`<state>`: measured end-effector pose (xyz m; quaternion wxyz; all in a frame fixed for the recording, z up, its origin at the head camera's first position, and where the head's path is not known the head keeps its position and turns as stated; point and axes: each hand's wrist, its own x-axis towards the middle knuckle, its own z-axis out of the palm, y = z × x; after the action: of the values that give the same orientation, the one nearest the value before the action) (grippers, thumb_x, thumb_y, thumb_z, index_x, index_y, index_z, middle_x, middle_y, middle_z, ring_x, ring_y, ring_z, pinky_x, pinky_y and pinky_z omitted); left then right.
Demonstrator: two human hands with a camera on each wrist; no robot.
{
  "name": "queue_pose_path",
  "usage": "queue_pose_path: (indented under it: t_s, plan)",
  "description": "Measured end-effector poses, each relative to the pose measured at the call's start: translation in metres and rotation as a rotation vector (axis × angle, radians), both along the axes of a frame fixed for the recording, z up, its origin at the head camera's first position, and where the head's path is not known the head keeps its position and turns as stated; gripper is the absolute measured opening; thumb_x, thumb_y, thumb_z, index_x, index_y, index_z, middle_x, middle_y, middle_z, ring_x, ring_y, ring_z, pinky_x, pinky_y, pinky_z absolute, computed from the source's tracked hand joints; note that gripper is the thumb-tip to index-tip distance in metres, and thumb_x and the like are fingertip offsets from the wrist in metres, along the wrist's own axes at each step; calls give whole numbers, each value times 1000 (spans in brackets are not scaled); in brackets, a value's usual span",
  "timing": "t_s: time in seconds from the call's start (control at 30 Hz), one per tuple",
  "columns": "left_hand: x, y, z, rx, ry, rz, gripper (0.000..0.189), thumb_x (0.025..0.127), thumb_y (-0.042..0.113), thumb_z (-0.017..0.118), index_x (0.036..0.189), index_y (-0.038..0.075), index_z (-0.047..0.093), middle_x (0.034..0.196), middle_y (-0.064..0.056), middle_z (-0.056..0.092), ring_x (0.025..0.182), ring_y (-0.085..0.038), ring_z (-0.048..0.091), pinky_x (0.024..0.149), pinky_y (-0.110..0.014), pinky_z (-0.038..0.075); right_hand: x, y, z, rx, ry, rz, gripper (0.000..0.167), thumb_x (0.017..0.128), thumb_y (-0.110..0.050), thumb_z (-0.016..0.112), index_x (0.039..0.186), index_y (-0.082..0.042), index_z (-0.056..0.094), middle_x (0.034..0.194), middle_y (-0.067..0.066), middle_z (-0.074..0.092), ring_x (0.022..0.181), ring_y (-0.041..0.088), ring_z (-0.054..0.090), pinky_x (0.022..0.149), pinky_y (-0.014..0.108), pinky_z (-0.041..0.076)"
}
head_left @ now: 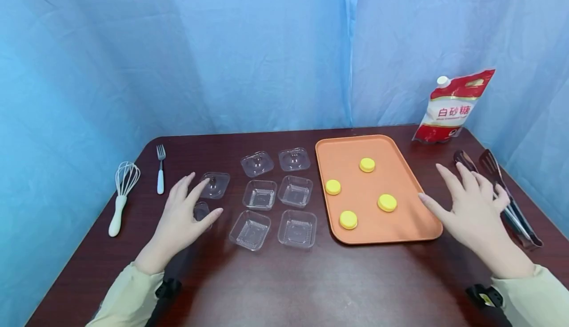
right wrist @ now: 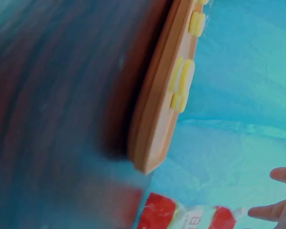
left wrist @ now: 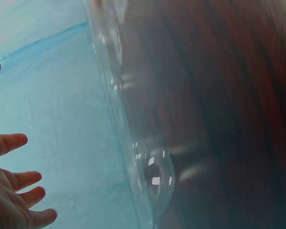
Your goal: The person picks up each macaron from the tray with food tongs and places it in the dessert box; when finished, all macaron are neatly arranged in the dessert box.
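Pale sleeves (head_left: 129, 295) come nearest; clear lids (head_left: 220, 186) lie by the spread-fingered left grip (head_left: 180, 218), an orange tray (head_left: 411, 223) beside the likewise spread right grip (head_left: 475, 213).

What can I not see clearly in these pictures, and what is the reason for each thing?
Head view: a small clear plastic piece, partly behind the left hand; box or lid, I cannot tell.
Head view: a brown-ended tool, partly behind the right hand.
Right wrist view: the red and white bag, cut off by the bottom edge.
Left wrist view: the table, blurred.
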<state>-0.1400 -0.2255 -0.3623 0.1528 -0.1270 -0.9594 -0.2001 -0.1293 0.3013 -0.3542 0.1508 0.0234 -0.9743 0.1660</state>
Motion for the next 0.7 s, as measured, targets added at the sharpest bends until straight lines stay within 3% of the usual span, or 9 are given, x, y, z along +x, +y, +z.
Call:
queue_pose_path:
  t_s: [0.17,0.3,0.57,0.7]
  plan:
    - [5,9,-3,79,-89,-12,69,81,35,73,138,5,47,147,-22,32,134,-42,27,102,-62,33,-2,17,-5,-37,1,-25,78,88,-47,59,147,-6,29,144,34,25,125,57,22,94,77,6]
    - [7,15,-5,121,-144,-31,68,80,32,75,137,4,48,146,-22,33,133,-42,29,99,-64,35,-5,32,-9,-67,-38,-65,78,89,-45,59,147,-3,28,142,35,27,126,56,23,96,77,11]
    - [7,25,-11,158,-185,-100,68,78,28,78,136,6,49,143,-22,38,130,-42,36,98,-62,38,-13,71,-14,-134,-153,-193,92,88,-50,59,147,6,16,143,39,21,131,55,15,95,75,21]
    - [7,29,-13,167,-208,-118,68,77,28,78,135,6,50,142,-21,40,129,-41,39,97,-59,41,-16,91,-19,-128,-165,-242,96,86,-51,61,147,8,15,140,41,20,127,55,17,92,75,24]
